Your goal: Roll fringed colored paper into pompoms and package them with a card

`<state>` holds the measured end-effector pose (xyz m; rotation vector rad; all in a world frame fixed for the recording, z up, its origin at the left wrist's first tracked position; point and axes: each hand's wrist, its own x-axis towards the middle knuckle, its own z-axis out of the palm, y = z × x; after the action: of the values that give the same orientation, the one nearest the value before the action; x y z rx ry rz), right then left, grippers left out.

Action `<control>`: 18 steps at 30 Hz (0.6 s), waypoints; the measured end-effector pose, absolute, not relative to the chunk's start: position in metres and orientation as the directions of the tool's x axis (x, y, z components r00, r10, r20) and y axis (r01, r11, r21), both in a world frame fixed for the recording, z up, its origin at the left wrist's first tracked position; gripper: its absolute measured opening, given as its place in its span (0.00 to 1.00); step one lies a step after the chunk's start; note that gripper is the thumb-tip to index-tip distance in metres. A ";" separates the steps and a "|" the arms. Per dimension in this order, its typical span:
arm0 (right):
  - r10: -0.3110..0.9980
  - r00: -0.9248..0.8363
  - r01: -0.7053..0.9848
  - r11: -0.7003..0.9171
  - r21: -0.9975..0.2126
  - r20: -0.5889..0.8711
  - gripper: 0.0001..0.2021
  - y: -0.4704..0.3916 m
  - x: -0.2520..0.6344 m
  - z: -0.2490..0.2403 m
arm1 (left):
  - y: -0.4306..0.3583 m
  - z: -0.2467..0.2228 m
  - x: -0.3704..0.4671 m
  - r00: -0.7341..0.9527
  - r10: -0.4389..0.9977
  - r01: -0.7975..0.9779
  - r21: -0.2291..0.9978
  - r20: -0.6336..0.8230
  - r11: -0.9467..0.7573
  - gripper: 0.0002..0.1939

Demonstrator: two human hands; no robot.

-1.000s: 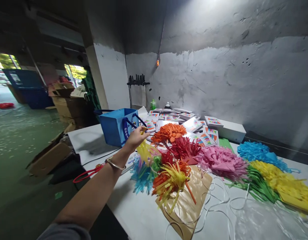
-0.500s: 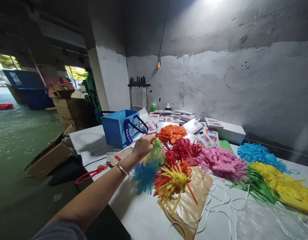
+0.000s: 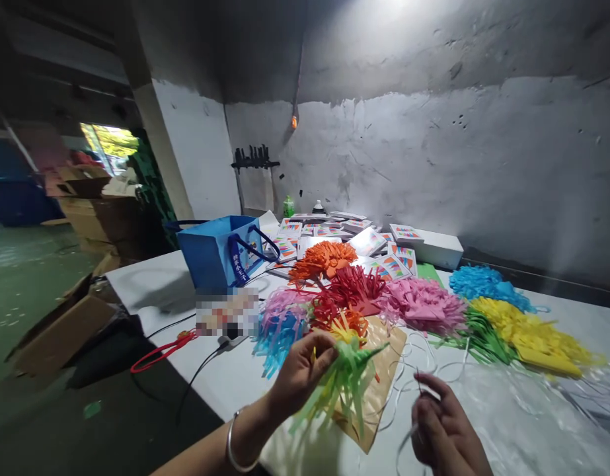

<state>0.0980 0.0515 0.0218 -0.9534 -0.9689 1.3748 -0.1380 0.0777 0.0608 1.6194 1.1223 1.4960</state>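
Observation:
My left hand (image 3: 305,370), with a silver bangle at the wrist, pinches a green and yellow paper tassel (image 3: 351,380) by its top. Its fringe hangs over a brown paper sheet (image 3: 384,390), and a twisted green tip points right. To the right, my right hand (image 3: 443,426) is closed on a thin needle (image 3: 418,378), its upper end poking out above the fingertips. White string (image 3: 400,449) runs below that hand. Pink and blue tassels (image 3: 279,330) lie just behind my left hand, with red tassels (image 3: 351,287) and orange tassels (image 3: 327,258) farther back.
A blue gift bag (image 3: 210,254) stands at the table's back left, near a red cord loop (image 3: 160,350). Printed packs (image 3: 334,228) are heaped by the wall. Pink fringe (image 3: 423,304), yellow fringe (image 3: 537,337) and clear plastic (image 3: 523,416) lie to the right.
My left hand has drawn the green and yellow tassel back toward me, away from the orange ones. My right hand has come into view with the needle. The view has turned slightly right.

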 end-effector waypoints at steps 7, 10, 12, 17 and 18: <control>0.976 -0.216 -0.431 -0.059 -0.900 0.040 0.19 0.049 0.087 0.050 | 0.055 0.027 -0.113 0.100 0.962 0.093 0.960 0.254 -0.263 0.16; 0.994 -0.030 -0.210 0.092 -0.973 0.101 0.19 0.041 0.090 0.046 | 0.052 0.030 -0.121 -0.085 0.940 0.255 0.920 0.329 -0.299 0.13; 0.985 0.035 -0.064 0.170 -0.983 0.168 0.18 0.036 0.088 0.044 | 0.047 0.036 -0.120 -0.095 0.928 0.316 0.895 0.359 -0.314 0.15; 0.977 -0.013 -0.017 0.215 -0.977 0.215 0.17 0.027 0.080 0.035 | 0.034 0.038 -0.084 0.209 0.944 0.119 0.951 0.257 -0.285 0.15; 0.980 0.018 -0.003 0.198 -0.980 0.198 0.17 0.025 0.081 0.033 | 0.034 0.034 -0.077 0.227 0.955 0.017 0.979 0.193 -0.202 0.15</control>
<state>0.0808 0.0252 0.0326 -1.0665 -1.2808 1.0507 -0.0772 0.0337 0.0338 1.4820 0.9660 1.1604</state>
